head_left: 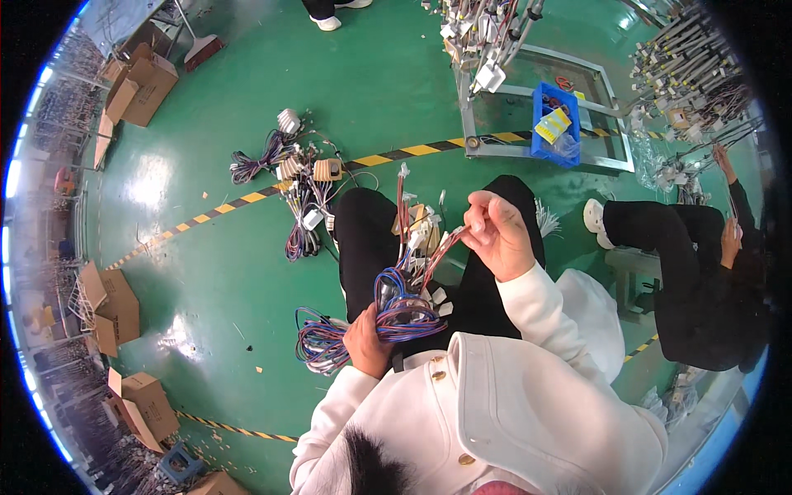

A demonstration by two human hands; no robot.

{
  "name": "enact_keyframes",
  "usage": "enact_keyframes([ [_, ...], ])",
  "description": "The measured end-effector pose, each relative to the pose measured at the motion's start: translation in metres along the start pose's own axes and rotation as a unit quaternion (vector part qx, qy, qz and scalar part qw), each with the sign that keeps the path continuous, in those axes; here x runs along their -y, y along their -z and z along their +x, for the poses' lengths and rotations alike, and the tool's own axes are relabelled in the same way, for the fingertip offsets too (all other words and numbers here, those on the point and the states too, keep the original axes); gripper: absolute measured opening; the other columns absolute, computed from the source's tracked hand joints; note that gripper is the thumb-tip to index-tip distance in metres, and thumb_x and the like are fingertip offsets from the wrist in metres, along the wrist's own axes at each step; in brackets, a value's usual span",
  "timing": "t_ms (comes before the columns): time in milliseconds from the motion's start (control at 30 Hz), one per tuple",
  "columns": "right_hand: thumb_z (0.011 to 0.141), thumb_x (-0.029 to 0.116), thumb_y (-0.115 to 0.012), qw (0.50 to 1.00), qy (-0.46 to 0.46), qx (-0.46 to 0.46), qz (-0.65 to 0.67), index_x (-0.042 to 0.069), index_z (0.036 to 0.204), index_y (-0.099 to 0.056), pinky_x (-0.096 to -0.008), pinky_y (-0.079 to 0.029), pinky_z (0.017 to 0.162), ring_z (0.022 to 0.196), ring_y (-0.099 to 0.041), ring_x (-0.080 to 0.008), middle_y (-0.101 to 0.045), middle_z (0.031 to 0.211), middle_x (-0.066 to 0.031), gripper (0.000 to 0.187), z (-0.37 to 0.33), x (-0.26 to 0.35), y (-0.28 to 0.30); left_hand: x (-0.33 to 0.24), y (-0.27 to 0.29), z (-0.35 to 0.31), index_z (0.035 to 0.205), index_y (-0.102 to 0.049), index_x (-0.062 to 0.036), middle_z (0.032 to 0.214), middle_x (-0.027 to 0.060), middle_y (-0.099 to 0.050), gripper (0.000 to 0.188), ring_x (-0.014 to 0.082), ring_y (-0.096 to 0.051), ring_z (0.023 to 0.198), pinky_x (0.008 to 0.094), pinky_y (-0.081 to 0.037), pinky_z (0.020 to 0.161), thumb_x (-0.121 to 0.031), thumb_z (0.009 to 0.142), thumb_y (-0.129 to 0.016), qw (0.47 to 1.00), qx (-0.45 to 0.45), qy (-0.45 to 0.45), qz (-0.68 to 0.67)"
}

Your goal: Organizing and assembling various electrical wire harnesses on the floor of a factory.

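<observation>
Across my lap lies a coiled wire harness (408, 320) of blue, purple and red wires, with white connectors on its upper branches. My left hand (367, 342) is closed round the coil at its left side. Higher and to the right, my right hand (502, 235) pinches the end of a reddish-brown wire branch (441, 252) between thumb and fingers. Another reddish wire branch (403, 206) sticks up between my knees, tipped with a white connector. The fingers hide the piece at the pinched end.
More wire bundles (304, 219) lie on the green floor beyond my left knee. Ahead right stands a metal frame with a blue bin (554, 124) on it. Another person (701, 272) sits at the right, hands among cables. Cardboard boxes (142, 87) line the left.
</observation>
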State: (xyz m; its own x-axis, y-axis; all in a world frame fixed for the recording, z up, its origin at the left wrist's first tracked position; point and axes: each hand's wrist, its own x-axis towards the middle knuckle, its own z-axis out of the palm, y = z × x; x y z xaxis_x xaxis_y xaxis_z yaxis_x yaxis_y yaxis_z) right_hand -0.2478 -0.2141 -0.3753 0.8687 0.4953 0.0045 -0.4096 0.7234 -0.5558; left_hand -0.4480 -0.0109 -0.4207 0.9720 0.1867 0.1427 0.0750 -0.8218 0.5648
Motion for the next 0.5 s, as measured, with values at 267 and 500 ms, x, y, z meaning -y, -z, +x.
enact_keyframes([
  [267,0.095,0.037,-0.043,0.949,-0.098,-0.114,-0.277,0.003,0.124,-0.05,-0.0266,-0.041,0.084,0.093,-0.052,-0.0114,-0.058,0.114,-0.0077,0.045,0.041,-0.014,0.027,0.003,0.003,-0.002,0.116,-0.049,-0.0026,0.094,0.0135,-0.058,0.069,0.0323,-0.058,0.084,0.0396,-0.047,0.072,-0.004,0.051,-0.07,0.999,0.043,-0.031,0.008],
  [500,0.089,0.023,-0.058,0.986,-0.066,0.028,-0.15,-0.002,0.119,-0.054,-0.0317,-0.043,0.089,0.1,-0.059,-0.0199,-0.063,0.105,-0.0138,0.04,0.053,-0.023,0.013,-0.001,0.005,0.002,0.118,-0.048,-0.0033,0.093,0.0122,-0.057,0.077,0.0315,-0.057,0.084,0.0385,-0.046,0.072,-0.002,0.045,-0.071,0.997,0.068,-0.027,0.031],
])
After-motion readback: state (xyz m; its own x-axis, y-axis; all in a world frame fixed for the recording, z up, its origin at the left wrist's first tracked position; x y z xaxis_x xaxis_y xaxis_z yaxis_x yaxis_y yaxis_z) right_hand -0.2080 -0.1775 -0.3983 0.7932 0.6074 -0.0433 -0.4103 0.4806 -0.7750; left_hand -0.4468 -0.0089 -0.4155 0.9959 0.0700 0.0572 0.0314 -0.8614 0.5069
